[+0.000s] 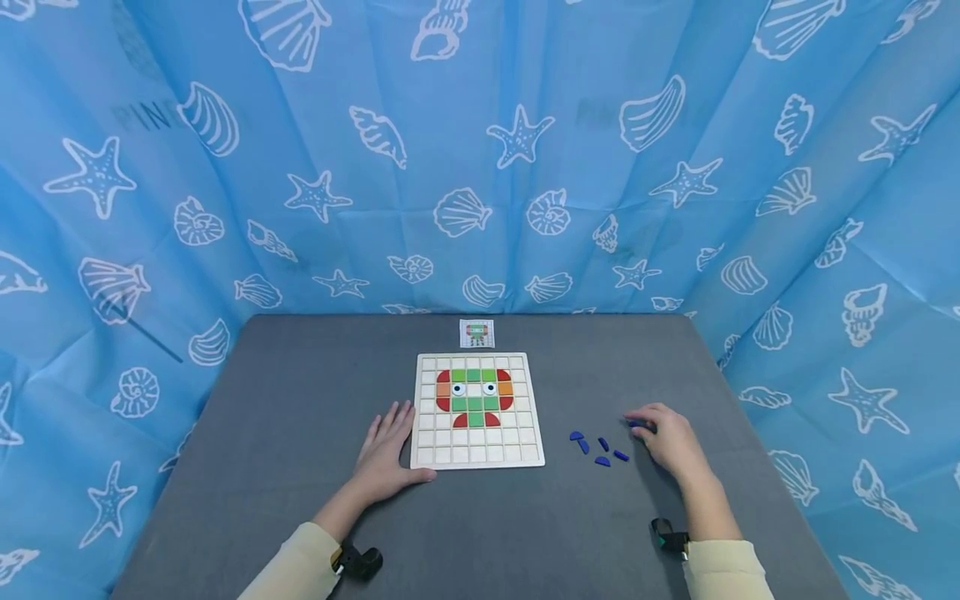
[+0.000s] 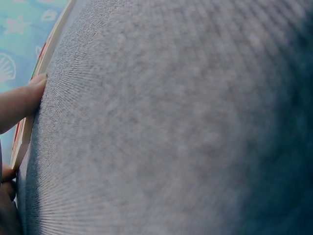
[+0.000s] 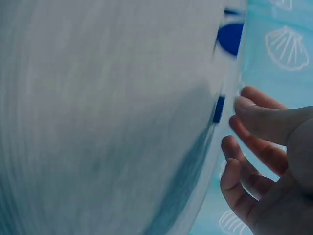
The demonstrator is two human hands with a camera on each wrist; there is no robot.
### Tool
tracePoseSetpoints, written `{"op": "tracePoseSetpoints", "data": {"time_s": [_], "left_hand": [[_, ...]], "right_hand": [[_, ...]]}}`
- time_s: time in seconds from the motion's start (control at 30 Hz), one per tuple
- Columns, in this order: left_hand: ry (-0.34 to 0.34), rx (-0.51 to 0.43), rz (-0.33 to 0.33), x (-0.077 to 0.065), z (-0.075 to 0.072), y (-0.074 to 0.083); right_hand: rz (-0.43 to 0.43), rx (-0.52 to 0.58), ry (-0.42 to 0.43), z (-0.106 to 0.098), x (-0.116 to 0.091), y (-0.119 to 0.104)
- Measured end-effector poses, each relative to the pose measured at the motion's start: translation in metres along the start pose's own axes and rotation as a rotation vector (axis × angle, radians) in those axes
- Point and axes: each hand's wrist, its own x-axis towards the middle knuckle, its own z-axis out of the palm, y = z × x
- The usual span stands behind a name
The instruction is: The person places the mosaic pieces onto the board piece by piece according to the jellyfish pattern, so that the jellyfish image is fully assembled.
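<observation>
My left hand [image 1: 385,468] rests at the lower left corner of a white square grid board [image 1: 427,437], fingers spread along its left edge and thumb at its front edge. In the left wrist view the thumb [image 2: 22,104] touches the board's side. On the board, red, green and orange tiles [image 1: 476,403] and two eye discs [image 1: 459,389] form a figure. My right hand [image 1: 672,443] is over the table to the right, fingers loosely bent above blue pieces [image 1: 636,423]. Several small blue half-round pieces [image 1: 602,461] lie to its left.
A small picture card [image 1: 477,333] showing a similar figure lies behind the board. The grey table [image 1: 322,375] reaches back to a blue curtain [image 1: 517,208] with white shells and starfish. Black wrist cameras [image 1: 360,562] sit at both sleeves.
</observation>
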Motion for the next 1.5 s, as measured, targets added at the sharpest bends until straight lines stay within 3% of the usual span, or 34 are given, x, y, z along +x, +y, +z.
{"op": "tracePoseSetpoints", "data": {"time_s": [0.17, 0.43, 0.63, 0.83, 1.17, 1.5], "left_hand": [[0.001, 0.002, -0.002, 0.0, -0.002, 0.001], [0.004, 0.003, 0.008, 0.001, -0.002, 0.001], [-0.005, 0.005, 0.014, 0.001, -0.001, 0.001], [-0.002, 0.014, 0.008, 0.001, 0.0, 0.001], [0.022, 0.013, 0.003, 0.0, 0.001, 0.004], [0.008, 0.006, -0.014, -0.001, -0.002, 0.003]], "right_hand": [[0.025, -0.02, -0.07, -0.003, 0.0, 0.012], [0.121, 0.013, -0.116, -0.005, 0.006, 0.014], [0.09, 0.018, -0.155, -0.008, 0.006, 0.018], [0.028, -0.021, -0.142, -0.005, 0.006, 0.019], [0.067, 0.018, -0.124, -0.004, 0.006, 0.016], [-0.038, 0.075, 0.01, 0.0, 0.007, -0.023]]}}
